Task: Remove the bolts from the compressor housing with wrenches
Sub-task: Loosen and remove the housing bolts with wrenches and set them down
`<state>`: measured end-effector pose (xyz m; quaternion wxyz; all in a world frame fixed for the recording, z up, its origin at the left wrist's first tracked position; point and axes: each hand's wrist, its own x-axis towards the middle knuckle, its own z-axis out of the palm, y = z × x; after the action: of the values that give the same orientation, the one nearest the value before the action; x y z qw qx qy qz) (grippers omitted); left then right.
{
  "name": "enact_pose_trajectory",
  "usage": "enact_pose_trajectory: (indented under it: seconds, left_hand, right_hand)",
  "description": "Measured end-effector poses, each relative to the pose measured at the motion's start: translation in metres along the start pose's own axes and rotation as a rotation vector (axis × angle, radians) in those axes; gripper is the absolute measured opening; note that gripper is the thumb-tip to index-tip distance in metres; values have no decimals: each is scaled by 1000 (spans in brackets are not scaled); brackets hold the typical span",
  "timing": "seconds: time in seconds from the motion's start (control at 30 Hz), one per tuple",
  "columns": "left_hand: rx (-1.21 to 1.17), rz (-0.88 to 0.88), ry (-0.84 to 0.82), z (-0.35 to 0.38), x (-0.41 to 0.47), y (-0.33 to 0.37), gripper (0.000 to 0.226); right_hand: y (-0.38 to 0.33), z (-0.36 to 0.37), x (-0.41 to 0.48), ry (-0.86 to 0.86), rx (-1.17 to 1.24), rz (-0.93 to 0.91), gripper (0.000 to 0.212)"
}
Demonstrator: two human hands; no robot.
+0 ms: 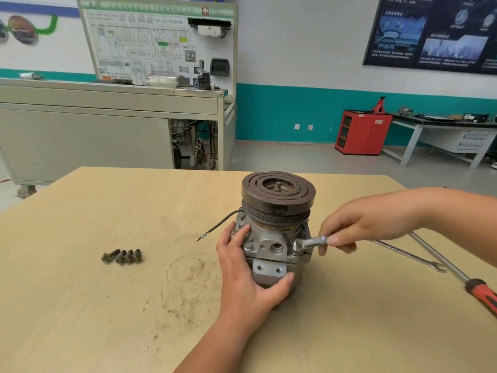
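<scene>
The compressor stands upright on the wooden table, its dark pulley on top. My left hand grips the silver housing from the front left, thumb under the mounting block. My right hand pinches a wrench whose ring end sits on a bolt at the housing's right side. Another bolt head shows on the front flange. Several removed bolts lie in a row to the left.
A second wrench and a red-handled screwdriver lie on the table to the right. A black wire trails left from the compressor. Grime marks stain the table in front. Cabinets and a red tool cart stand behind.
</scene>
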<state>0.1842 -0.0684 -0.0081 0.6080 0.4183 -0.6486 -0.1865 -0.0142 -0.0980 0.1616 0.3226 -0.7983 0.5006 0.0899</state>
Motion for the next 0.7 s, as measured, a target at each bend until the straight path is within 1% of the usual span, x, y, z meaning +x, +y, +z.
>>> enact_pose_trajectory:
  seconds: [0.07,0.13,0.17,0.27,0.37,0.47,0.53,0.57,0.6,0.63,0.7]
  left_hand:
    - [2,1,3,1,0,0,79]
    - [-1,6,5,1,0,1,79]
    - [-1,10,7,1,0,1,80]
    - [12,25,21,1,1,-1,81]
    - [21,30,28,1,1,-1,82]
    - [25,32,30,1,1,-1,83]
    - [21,28,29,1,1,-1,82]
    - [15,26,28,2,1,-1,82]
    - [8,23,25,1,1,-1,81]
    - [1,19,19,1,1,0,81]
    - [-2,13,7,0,1,1,82]
  right_hand:
    - [7,7,-6,-114,224,-31,21]
    - [6,22,-11,-176,458,-58,15]
    - [2,31,-12,-186,567,-57,18]
    - [-12,58,-12,-137,889,-62,26]
    - [-24,67,-12,-70,976,-51,22]
    - [-28,70,-8,-12,975,-5,23]
    - [-30,70,-7,-18,937,22,25]
    - [-29,66,-8,-37,877,43,26]
    - [-28,59,-10,-62,763,69,27]
    - [-24,49,-11,-80,590,93,28]
    - [-20,28,-11,-53,204,121,29]
